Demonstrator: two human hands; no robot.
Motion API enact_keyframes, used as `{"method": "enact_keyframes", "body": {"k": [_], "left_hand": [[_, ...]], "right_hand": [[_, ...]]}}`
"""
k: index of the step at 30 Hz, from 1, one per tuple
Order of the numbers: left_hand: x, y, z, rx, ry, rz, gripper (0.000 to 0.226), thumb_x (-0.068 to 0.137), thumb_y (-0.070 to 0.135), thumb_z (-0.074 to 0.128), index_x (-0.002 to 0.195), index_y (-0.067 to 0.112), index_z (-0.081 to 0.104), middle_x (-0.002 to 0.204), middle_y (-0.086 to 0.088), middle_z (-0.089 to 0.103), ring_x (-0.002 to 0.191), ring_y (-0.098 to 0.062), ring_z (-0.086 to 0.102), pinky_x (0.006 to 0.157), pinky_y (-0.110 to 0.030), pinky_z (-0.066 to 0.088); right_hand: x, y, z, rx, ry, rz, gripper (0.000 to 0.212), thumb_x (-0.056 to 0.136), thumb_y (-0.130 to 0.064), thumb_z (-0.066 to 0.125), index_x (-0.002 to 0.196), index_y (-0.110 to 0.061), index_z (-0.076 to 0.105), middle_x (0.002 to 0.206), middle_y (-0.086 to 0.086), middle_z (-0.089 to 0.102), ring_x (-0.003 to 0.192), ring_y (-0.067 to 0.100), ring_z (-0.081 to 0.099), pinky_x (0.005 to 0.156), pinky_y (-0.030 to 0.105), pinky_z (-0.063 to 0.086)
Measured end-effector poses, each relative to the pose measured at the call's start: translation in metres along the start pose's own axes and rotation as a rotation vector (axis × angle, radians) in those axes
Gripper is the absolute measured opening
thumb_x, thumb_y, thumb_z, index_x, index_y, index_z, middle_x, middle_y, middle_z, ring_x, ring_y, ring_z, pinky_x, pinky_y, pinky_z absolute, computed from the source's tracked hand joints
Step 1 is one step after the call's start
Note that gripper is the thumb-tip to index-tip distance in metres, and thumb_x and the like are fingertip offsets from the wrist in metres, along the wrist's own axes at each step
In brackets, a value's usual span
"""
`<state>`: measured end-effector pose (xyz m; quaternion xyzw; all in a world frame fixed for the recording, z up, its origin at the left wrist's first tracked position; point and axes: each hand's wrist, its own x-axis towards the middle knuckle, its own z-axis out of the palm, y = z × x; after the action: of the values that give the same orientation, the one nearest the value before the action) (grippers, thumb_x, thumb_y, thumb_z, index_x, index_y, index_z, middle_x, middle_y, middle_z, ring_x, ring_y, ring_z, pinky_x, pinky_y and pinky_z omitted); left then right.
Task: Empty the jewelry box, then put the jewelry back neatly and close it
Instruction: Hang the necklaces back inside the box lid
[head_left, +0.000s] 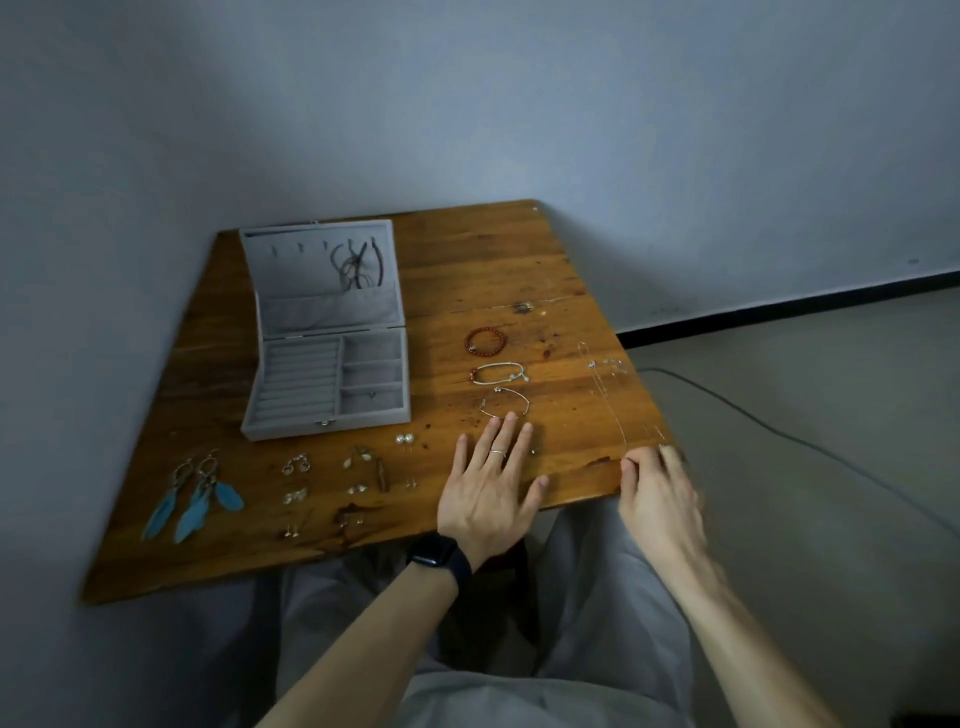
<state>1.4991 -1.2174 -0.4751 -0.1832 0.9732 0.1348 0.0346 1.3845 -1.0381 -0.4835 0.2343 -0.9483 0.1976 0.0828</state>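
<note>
My grey jewelry box (291, 429) stands open, dark cords (358, 265) hanging in its lid, with three bracelets (474, 374) in a column to its right, a thin chain (604, 400) further right, and earrings (200, 512) spread before it.

On the table (467, 270), three bracelets (474, 374) lie right of the jewelry box (291, 431). Earrings (296, 465) lie before the box, and a necklace (605, 400) lies farther right.

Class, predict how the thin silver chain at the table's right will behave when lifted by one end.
Probably floppy: the thin chain lies in a long slack line, so it should dangle. Likely very light and easily tangled, being so fine.
</note>
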Motion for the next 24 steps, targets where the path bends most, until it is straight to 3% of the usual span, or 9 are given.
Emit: {"method": "enact_keyframes", "body": {"k": [3, 6, 8, 11, 13, 17, 19, 24], "left_hand": [[0.003, 0.0, -0.011, -0.129, 0.083, 0.026, 0.074, 0.1, 0.06, 0.036, 0.16, 0.032, 0.003, 0.169, 0.005, -0.001, 0.154, -0.015, -0.006, 0.125, -0.044, 0.0], [0.014, 0.011, -0.037, -0.32, 0.203, 0.109, 0.073, 0.096, 0.051, 0.056, 0.158, 0.033, 0.022, 0.164, 0.004, 0.025, 0.151, -0.017, 0.018, 0.123, -0.041, 0.02], [0.025, 0.022, -0.061, -0.439, 0.222, 0.164, 0.061, 0.095, 0.045, 0.06, 0.151, 0.03, 0.041, 0.153, 0.004, 0.046, 0.141, -0.017, 0.037, 0.116, -0.038, 0.035], [0.036, 0.027, -0.095, -0.563, 0.261, 0.207, 0.031, 0.097, 0.042, 0.061, 0.123, 0.025, 0.068, 0.121, 0.008, 0.071, 0.111, -0.009, 0.064, 0.095, -0.03, 0.053], [0.038, 0.021, -0.109, -0.648, 0.267, 0.19, 0.024, 0.097, 0.04, 0.064, 0.112, 0.024, 0.074, 0.109, 0.012, 0.074, 0.098, -0.001, 0.067, 0.087, -0.022, 0.054], [0.034, 0.002, -0.129, -0.758, 0.274, 0.157, 0.016, 0.095, 0.033, 0.068, 0.105, 0.024, 0.077, 0.101, 0.017, 0.074, 0.095, 0.005, 0.065, 0.087, -0.014, 0.05], [0.031, -0.006, -0.139, -0.823, 0.299, 0.151, 0.013, 0.094, 0.031, 0.069, 0.103, 0.025, 0.077, 0.097, 0.017, 0.074, 0.093, 0.002, 0.067, 0.086, -0.019, 0.053], [0.023, -0.015, -0.165, -0.936, 0.266, 0.142, 0.009, 0.091, 0.025, 0.073, 0.098, 0.026, 0.078, 0.094, 0.013, 0.076, 0.09, -0.006, 0.07, 0.089, -0.036, 0.057]], "right_hand": [[0.007, -0.007, -0.01, 0.091, 0.019, -0.103, 0.007, 0.099, -0.02, 0.053, 0.099, -0.015, 0.058, 0.092, 0.006, 0.061, 0.081, 0.033, 0.062, 0.061, 0.038, 0.049], [0.024, -0.026, -0.03, 0.263, 0.006, -0.221, 0.009, 0.101, -0.017, 0.05, 0.101, -0.014, 0.059, 0.093, 0.002, 0.068, 0.081, 0.028, 0.064, 0.065, 0.037, 0.051], [0.037, -0.04, -0.044, 0.333, -0.043, -0.289, 0.009, 0.102, -0.019, 0.049, 0.102, -0.017, 0.058, 0.097, -0.002, 0.067, 0.084, 0.023, 0.061, 0.069, 0.037, 0.048], [0.055, -0.059, -0.064, 0.354, -0.064, -0.376, 0.006, 0.102, -0.018, 0.05, 0.1, -0.018, 0.056, 0.095, -0.003, 0.065, 0.083, 0.02, 0.056, 0.068, 0.032, 0.036], [0.066, -0.07, -0.078, 0.371, -0.072, -0.398, 0.008, 0.103, -0.018, 0.049, 0.1, -0.016, 0.056, 0.094, -0.002, 0.065, 0.081, 0.018, 0.054, 0.067, 0.026, 0.03], [0.081, -0.091, -0.098, 0.383, -0.138, -0.411, 0.01, 0.104, -0.024, 0.047, 0.101, -0.021, 0.056, 0.091, -0.011, 0.062, 0.079, 0.006, 0.055, 0.065, 0.02, 0.036], [0.087, -0.102, -0.105, 0.398, -0.163, -0.423, 0.011, 0.104, -0.028, 0.045, 0.1, -0.025, 0.055, 0.088, -0.016, 0.061, 0.081, 0.0, 0.057, 0.065, 0.013, 0.038], [0.097, -0.135, -0.121, 0.391, -0.225, -0.473, 0.013, 0.105, -0.034, 0.042, 0.099, -0.031, 0.054, 0.087, -0.017, 0.063, 0.08, 0.002, 0.061, 0.066, 0.028, 0.05]]}}
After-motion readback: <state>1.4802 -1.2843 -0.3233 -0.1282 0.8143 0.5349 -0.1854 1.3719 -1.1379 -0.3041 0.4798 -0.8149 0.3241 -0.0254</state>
